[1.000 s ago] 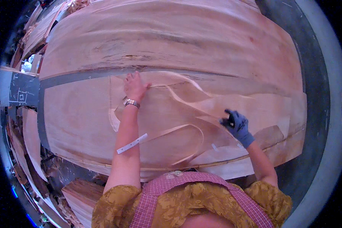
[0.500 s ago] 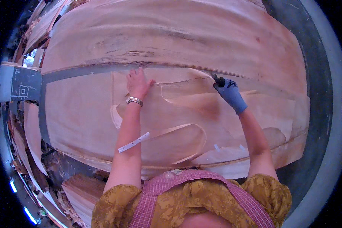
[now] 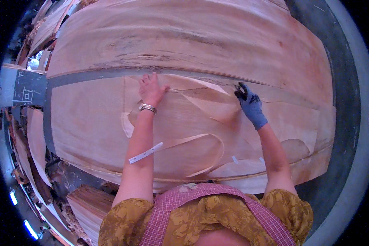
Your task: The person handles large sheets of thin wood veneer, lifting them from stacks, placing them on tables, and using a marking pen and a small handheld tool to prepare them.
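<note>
Right hand (image 3: 251, 105) moved forward, left hand (image 3: 152, 91) on veneer (image 3: 90, 115)

Curled veneer (image 3: 215, 107) blocks passage between left hand (image 3: 151, 90) and right hand (image 3: 250, 104)

Upper veneer sheet (image 3: 201, 37) across top, lower veneer sheet (image 3: 86, 119) mid-frame; on latter, left hand (image 3: 151, 91) centre-left, veneer strip (image 3: 185, 140) lower centre. Veneer offcuts (image 3: 36, 139) far left.

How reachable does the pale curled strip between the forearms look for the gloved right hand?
Likely yes: the loop of the pale curled strip shows uncovered, nearer the body than the gloved right hand, with the left hand clear of it.
</note>
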